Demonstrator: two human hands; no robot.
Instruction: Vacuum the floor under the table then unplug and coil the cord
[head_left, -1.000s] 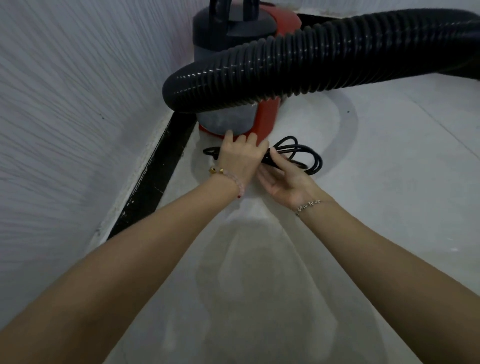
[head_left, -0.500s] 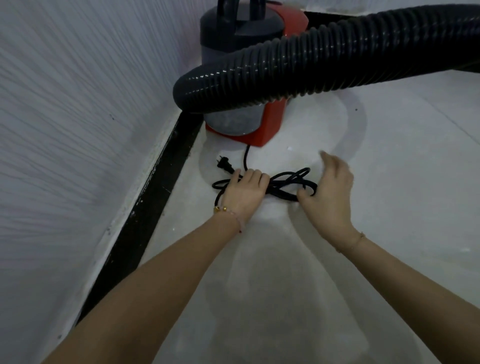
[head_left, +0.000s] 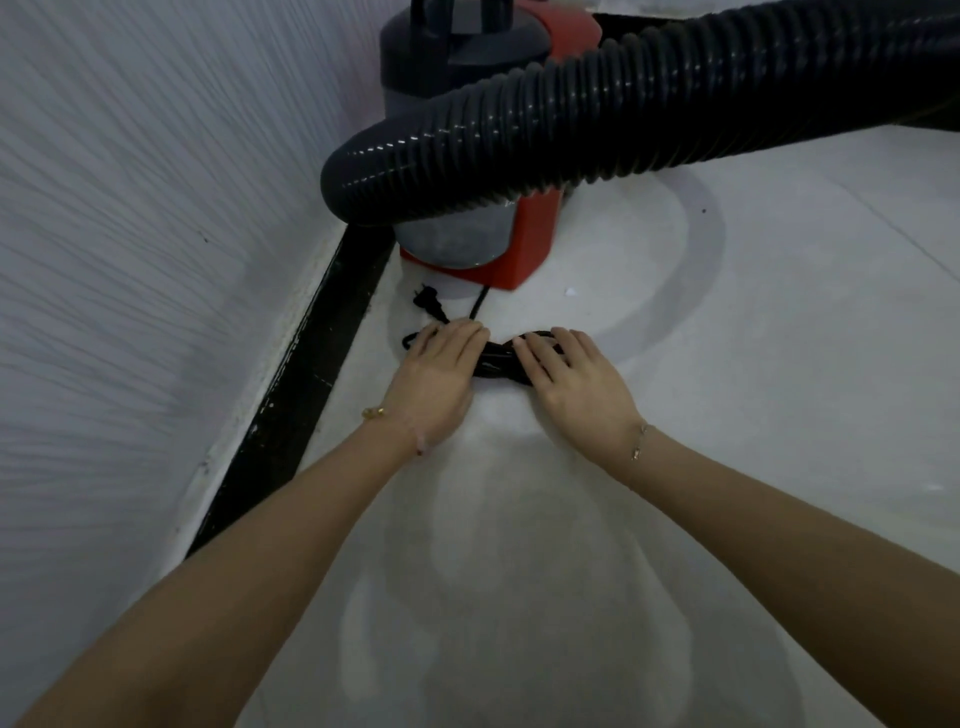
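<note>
My left hand (head_left: 441, 376) and right hand (head_left: 579, 387) lie flat with the fingers straight, side by side but not touching, resting on the black cord (head_left: 493, 362). It is gathered into a tight bundle of loops on the floor (head_left: 753, 415), a dark bunch showing between my hands. Its plug (head_left: 427, 301) lies loose just beyond my left fingertips, before the red-and-grey vacuum (head_left: 530, 244).

The hose (head_left: 597, 119) is black plastic with bumpy ribs, and it shines. The vacuum (head_left: 537, 239) has a smooth red plastic side and a cloudy grey tub (head_left: 452, 241). The cord (head_left: 496, 361) looks like smooth black rubber. The floor (head_left: 753, 389) is pale, smooth and dull. The wall (head_left: 130, 208) has fine wavy lines. A thin metal bracelet (head_left: 639, 442) glints.
</note>
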